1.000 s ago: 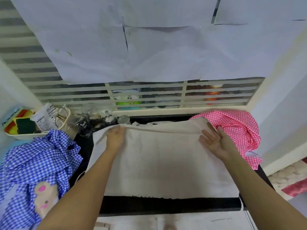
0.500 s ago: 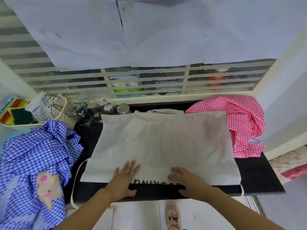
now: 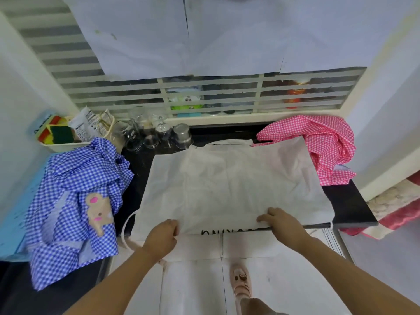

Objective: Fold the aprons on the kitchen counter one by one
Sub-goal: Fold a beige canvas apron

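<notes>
The white apron point(image 3: 227, 183) lies smooth in the middle of the counter point(image 3: 345, 205), its lettered hem at the front edge. Flat on it 0.5 s ago, the left hand point(image 3: 162, 235) and right hand point(image 3: 283, 223) now pinch that hem, so the next fold is probably starting. The blue apron point(image 3: 75, 194) at the left end and the pink apron point(image 3: 318, 151) at the back right corner lie crumpled.

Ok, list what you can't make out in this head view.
- Lettering on the white apron: only the letter bottoms show, because the folded-over layer covers the rest.
- Left hand: its fingers curl under the apron's near edge, so their tips are hidden by cloth.
- Pink checked apron: its left part lies under the white apron's corner.
- Things behind the window slats: barred and blurred.
</notes>
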A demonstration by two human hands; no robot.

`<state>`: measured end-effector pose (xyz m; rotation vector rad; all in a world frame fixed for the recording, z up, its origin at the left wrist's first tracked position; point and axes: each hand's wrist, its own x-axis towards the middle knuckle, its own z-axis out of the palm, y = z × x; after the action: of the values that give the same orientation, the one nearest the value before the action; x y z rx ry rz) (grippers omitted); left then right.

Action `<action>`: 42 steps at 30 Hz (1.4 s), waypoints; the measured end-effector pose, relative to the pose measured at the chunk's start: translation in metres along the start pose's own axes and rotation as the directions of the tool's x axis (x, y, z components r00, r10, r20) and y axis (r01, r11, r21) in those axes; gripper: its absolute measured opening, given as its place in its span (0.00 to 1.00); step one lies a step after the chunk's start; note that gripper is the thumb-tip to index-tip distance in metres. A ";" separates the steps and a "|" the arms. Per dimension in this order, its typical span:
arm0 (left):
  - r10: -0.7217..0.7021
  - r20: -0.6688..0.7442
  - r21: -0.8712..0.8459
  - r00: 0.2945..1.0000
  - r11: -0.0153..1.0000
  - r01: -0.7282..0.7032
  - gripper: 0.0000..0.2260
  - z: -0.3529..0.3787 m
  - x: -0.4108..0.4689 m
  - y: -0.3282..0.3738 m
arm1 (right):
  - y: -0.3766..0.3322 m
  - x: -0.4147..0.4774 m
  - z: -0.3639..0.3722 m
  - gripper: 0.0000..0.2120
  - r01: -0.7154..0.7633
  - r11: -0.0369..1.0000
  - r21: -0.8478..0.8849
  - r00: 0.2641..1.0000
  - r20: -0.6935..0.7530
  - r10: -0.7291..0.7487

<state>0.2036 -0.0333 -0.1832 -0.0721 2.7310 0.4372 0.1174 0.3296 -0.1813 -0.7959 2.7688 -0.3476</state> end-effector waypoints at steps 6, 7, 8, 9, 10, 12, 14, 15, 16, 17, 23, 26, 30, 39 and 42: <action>-0.019 0.074 0.010 0.997 1.000 0.018 0.10 0.014 -0.024 0.002 | -0.002 -0.024 0.008 0.30 -0.002 0.999 0.038 0.983 0.186 -0.005; -0.031 0.093 0.013 0.995 0.999 0.030 0.14 0.014 -0.023 0.004 | -0.001 -0.024 0.007 0.26 -0.005 0.999 0.046 0.982 0.191 -0.004; -0.057 0.093 -0.011 0.994 0.998 0.058 0.17 0.012 -0.022 0.005 | -0.001 -0.022 0.005 0.22 -0.024 0.998 0.057 0.982 0.189 0.013; -0.088 0.073 -0.068 0.993 0.993 0.093 0.18 0.009 -0.020 0.008 | -0.001 -0.020 0.003 0.18 -0.054 0.996 0.075 0.983 0.182 0.040; -0.117 0.041 -0.137 0.992 0.983 0.121 0.16 0.006 -0.017 0.010 | 0.001 -0.016 0.001 0.15 -0.091 0.991 0.095 0.982 0.173 0.073; -0.148 -0.032 -0.230 0.988 0.964 0.137 0.14 -0.003 -0.005 0.013 | 0.005 -0.003 -0.002 0.12 -0.147 0.983 0.113 0.981 0.147 0.130; -0.164 -0.069 -0.258 0.984 0.956 0.141 0.16 -0.016 0.013 0.016 | 0.008 0.015 -0.008 0.13 -0.202 0.970 0.138 0.974 0.134 0.183; -0.173 -0.074 -0.271 0.982 0.951 0.147 0.17 -0.023 0.023 0.017 | 0.008 0.026 -0.013 0.13 -0.221 0.964 0.147 0.969 0.142 0.201; -0.180 -0.073 -0.273 0.981 0.950 0.154 0.19 -0.030 0.033 0.019 | 0.008 0.036 -0.017 0.14 -0.226 0.964 0.142 0.966 0.157 0.203; -0.203 -0.066 -0.269 0.977 0.947 0.178 0.22 -0.038 0.045 0.020 | 0.009 0.050 -0.022 0.14 -0.225 0.963 0.146 0.965 0.171 0.199; -0.353 -0.053 -0.234 0.934 0.914 0.332 0.39 -0.071 0.099 0.014 | -0.003 0.138 -0.049 0.12 -0.137 0.963 0.232 0.987 0.116 0.112; -0.420 0.029 -0.181 0.907 0.890 0.418 0.47 -0.074 0.116 0.006 | -0.014 0.193 -0.066 0.14 -0.055 0.967 0.248 0.996 0.083 0.036; -0.492 0.171 -0.200 0.854 0.831 0.519 0.51 -0.065 0.119 -0.010 | -0.034 0.260 -0.072 0.18 0.014 0.975 0.223 0.994 0.099 -0.037; -0.463 0.196 -0.105 0.864 0.866 0.488 0.50 -0.058 0.109 -0.016 | -0.063 0.345 -0.048 0.08 0.061 0.990 0.130 0.926 0.362 -0.105; -0.460 0.205 -0.034 0.864 0.879 0.476 0.50 -0.056 0.106 -0.018 | -0.061 0.359 -0.049 0.05 0.055 0.985 0.162 0.937 0.331 -0.106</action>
<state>0.0874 -0.0673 -0.1783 -0.6687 2.3906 0.3894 -0.1622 0.0916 -0.1749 -0.8445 2.3645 -0.3888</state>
